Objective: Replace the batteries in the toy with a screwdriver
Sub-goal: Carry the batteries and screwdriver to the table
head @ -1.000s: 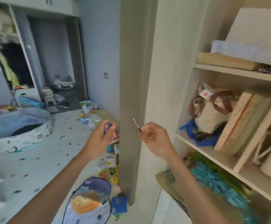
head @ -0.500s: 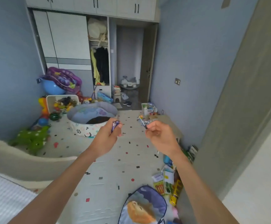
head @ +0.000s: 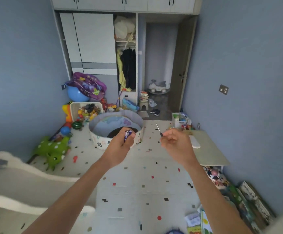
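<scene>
Batteries (head: 127, 133), two with purple wrapping, stuck up side by side from the left hand (head: 120, 149), whose fingers and thumb were curled tight round them, at about 11 o'clock from the viewer. At 1 o'clock, the right hand (head: 176, 146) pinched a small screwdriver (head: 159, 129) by its dark handle between thumb and fingertips, the other fingers loosely curled; the thin metal shaft pointed up toward 11 o'clock. The two hands were raised and well apart, both forearms bare, above a pale speckled mat (head: 137, 191). Beyond the left hand, at 12 o'clock, stood a round fabric tub (head: 95, 137). A green toy dinosaur (head: 52, 152) lay at 9 o'clock, a low table (head: 210, 152) stood at 2 o'clock, and books (head: 245, 200) leaned on the blue wall at 4 o'clock. A wardrobe (head: 93, 41) filled the far wall at 12 o'clock.
</scene>
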Action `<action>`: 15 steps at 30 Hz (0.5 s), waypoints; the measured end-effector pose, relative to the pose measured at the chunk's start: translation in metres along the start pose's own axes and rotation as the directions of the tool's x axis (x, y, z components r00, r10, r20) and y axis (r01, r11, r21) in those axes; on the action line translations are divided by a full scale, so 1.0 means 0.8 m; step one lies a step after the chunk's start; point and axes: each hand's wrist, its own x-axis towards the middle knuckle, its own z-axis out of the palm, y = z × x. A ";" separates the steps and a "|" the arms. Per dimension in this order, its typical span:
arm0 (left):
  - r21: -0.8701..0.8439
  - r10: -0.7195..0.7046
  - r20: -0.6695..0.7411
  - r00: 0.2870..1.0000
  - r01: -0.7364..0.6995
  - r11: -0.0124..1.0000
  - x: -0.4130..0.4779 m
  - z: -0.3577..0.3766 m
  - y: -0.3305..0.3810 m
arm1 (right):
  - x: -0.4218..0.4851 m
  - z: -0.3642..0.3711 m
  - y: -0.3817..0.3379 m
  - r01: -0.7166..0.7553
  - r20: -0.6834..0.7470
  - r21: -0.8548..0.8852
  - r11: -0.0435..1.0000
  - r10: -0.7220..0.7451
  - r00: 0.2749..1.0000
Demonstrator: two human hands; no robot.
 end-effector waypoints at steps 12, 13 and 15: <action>0.014 -0.119 -0.078 0.990 0.121 0.993 0.372 0.012 -0.134 | 0.393 0.102 0.103 0.061 0.103 -0.160 0.985 -0.044 0.994; 0.028 -0.111 -0.078 0.991 0.114 0.993 0.409 0.014 -0.151 | 0.429 0.113 0.112 0.067 0.106 -0.179 0.982 -0.048 0.993; 0.079 -0.079 -0.057 0.995 0.084 0.993 0.484 0.016 -0.185 | 0.500 0.136 0.132 0.076 0.106 -0.210 0.975 -0.055 0.993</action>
